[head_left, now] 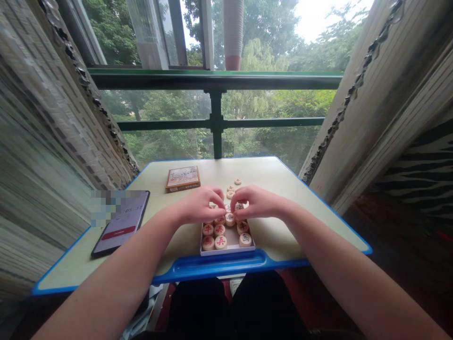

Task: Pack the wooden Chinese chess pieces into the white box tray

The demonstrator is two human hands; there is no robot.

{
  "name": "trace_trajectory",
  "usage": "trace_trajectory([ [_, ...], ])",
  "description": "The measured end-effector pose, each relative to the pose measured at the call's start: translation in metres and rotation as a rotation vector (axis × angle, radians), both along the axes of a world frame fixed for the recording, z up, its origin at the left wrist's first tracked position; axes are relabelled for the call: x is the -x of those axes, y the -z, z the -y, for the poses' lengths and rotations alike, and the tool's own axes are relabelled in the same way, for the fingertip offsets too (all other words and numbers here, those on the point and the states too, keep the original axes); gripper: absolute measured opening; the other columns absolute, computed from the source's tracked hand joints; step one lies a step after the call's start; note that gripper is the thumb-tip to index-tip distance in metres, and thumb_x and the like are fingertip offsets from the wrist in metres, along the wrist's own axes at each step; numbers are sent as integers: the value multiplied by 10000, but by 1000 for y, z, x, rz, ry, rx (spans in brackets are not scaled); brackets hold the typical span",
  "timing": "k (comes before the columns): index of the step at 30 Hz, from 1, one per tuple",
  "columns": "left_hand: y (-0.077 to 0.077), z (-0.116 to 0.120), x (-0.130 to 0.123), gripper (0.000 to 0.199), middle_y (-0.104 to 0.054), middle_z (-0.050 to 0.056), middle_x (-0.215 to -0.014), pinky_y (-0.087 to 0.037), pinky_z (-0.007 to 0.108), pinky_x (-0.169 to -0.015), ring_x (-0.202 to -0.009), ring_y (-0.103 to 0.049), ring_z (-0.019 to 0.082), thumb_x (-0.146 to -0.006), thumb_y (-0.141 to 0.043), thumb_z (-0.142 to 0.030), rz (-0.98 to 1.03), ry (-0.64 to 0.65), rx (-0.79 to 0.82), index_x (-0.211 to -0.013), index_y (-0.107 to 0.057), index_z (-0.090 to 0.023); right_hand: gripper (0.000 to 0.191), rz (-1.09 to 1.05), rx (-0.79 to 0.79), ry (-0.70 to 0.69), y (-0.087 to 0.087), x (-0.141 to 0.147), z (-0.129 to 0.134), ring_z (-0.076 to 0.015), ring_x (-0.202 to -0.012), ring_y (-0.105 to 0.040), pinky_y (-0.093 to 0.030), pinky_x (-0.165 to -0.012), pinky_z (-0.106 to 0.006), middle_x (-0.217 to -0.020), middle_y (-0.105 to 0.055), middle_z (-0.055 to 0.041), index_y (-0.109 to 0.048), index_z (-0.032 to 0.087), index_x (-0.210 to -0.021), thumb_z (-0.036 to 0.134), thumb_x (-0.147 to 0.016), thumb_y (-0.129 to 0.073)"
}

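Note:
A shallow white-edged box [228,249] holds several round wooden Chinese chess pieces, with red characters on its left side and black ones on its right. My left hand [203,204] and my right hand [255,202] reach over the box from either side, fingers bent inward. Between their fingertips is a black-marked Chinese chess piece [230,218], touched from the left and from the right. Nearest my left hand lies a red-marked piece [208,230]; a black-marked piece [242,227] sits below my right fingers. My hands partly hide the box's far rows.
Beyond my hands, a few loose chess pieces [238,181] lie on the blue-edged table [283,189]. A brown patterned box lid [183,178] is at the back left. A phone [122,222] showing a timer rests at the left. Curtains and a green railing [215,80] border the table.

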State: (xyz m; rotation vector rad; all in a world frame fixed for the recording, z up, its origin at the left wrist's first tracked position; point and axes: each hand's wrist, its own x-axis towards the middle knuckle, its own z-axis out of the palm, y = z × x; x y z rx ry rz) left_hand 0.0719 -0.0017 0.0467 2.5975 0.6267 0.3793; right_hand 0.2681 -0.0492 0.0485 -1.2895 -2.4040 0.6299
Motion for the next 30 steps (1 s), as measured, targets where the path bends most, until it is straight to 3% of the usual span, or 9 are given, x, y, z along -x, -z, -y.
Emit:
trace_trajectory([
  [4, 8, -12, 0, 214, -625, 47, -817, -450, 260, -722, -759, -582, 157, -734, -527, -244, 156, -170, -64, -746, -723, -158, 173, -80, -131, 177, 7, -10, -13, -100, -635, -464, -359, -599, -215, -683, -546, -4, -692, 144, -806, 183, -728, -543],
  [7, 18, -24, 0, 290, -652, 65, -915, -450, 322, -822, -872, -586, 203, -719, -505, -216, 170, -286, -124, -921, -707, -164, 223, -81, -222, 324, 20, -15, -25, -111, -664, -481, -384, -676, -243, -751, -571, -24, -699, 159, -882, 151, -742, -525],
  [11, 27, -32, -2, 288, -661, 68, -1009, -416, 343, -921, -954, -584, 226, -715, -497, -234, 107, -236, -32, -881, -723, -169, 266, -43, -168, 304, 31, -15, -30, -124, -695, -512, -404, -726, -254, -824, -590, -44, -698, 196, -962, 150, -769, -521],
  [16, 31, -33, 0, 279, -664, 91, -1027, -479, 314, -776, -867, -615, 218, -716, -509, -273, 123, -246, 176, -833, -723, -138, 174, 10, -131, 283, 31, -12, -29, -122, -691, -504, -398, -697, -246, -821, -587, -38, -708, 189, -869, 183, -749, -582],
  [19, 35, -37, 2, 276, -677, 87, -984, -467, 319, -793, -875, -608, 223, -713, -531, -286, 140, -303, 133, -861, -716, -145, 183, 20, -144, 324, 30, -14, -30, -118, -668, -476, -379, -652, -236, -760, -551, -22, -700, 178, -886, 230, -732, -616],
  [23, 41, -45, 2, 373, -644, 81, -1073, -447, 319, -841, -929, -593, 231, -720, -559, -368, 104, -336, 98, -1017, -681, -178, 248, 24, -110, 343, 32, -15, -31, -108, -630, -444, -351, -611, -229, -713, -515, -5, -691, 188, -940, 314, -735, -628],
  [26, 41, -47, 0, 373, -631, 87, -1061, -441, 314, -843, -931, -588, 233, -736, -546, -418, 62, -278, 84, -986, -695, -185, 252, 25, -94, 349, 33, -16, -31, -103, -618, -431, -335, -590, -224, -691, -488, 6, -690, 184, -914, 346, -732, -628],
  [30, 38, -45, 0, 369, -634, 93, -974, -456, 321, -770, -848, -588, 225, -712, -571, -442, 43, -324, 82, -925, -693, -168, 309, 14, -48, 373, 32, -17, -31, -102, -608, -426, -331, -587, -223, -676, -474, 19, -671, 191, -976, 352, -714, -637],
])
